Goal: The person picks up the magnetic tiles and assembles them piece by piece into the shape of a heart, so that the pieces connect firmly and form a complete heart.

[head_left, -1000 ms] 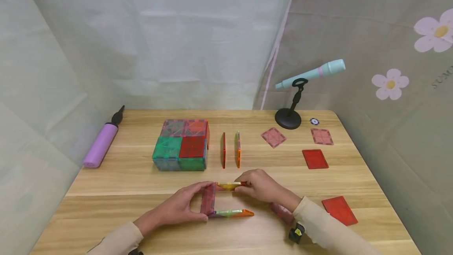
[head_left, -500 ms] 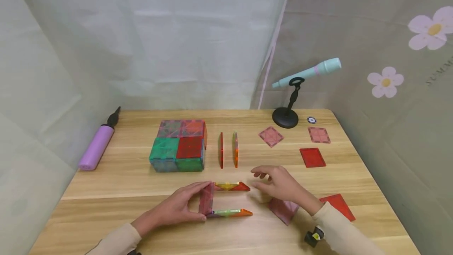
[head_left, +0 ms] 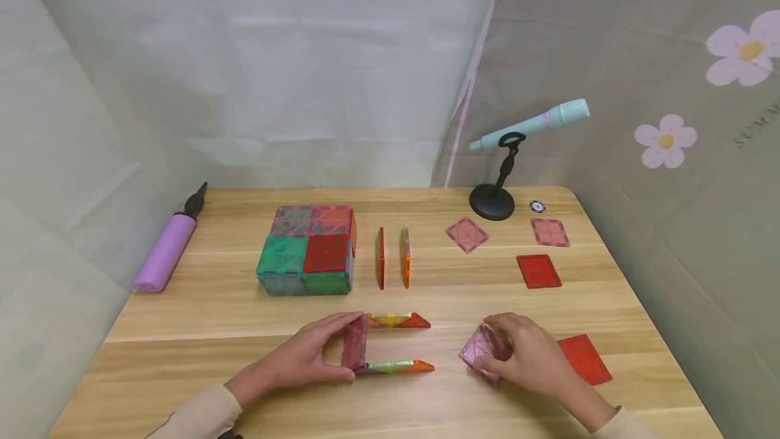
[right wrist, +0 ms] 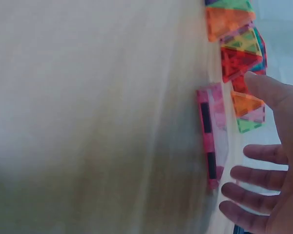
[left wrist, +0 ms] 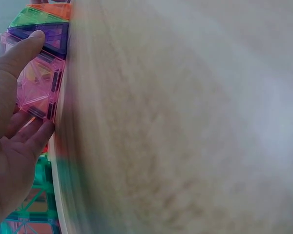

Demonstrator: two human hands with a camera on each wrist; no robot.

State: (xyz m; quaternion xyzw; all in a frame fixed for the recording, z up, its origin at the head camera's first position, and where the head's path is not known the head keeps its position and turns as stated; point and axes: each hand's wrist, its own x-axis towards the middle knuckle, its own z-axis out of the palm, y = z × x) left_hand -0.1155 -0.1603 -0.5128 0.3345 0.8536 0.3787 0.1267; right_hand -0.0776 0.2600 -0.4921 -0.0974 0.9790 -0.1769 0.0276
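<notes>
My left hand spans an upright pink magnetic tile, thumb at the near end and fingers at the far end. In the left wrist view, the thumb rests on a purple triangle tile beside it. Two rows of upright triangle tiles run right from the pink tile: a yellow-and-red far row and a green-and-orange near row. To the right, my right hand pinches a tilted pink square tile by thumb and fingers. The right wrist view shows spread fingers beside that tile.
A block of coloured tiles stands back left. Behind the rows are an upright red tile and a multicoloured one. Loose red and pink tiles lie right. A purple pump and a microphone on a stand flank them.
My right hand has let go of the yellow-and-red row and moved right and nearer to the pink square tile, which has tilted up. The left hand has stayed at the upright pink tile.
</notes>
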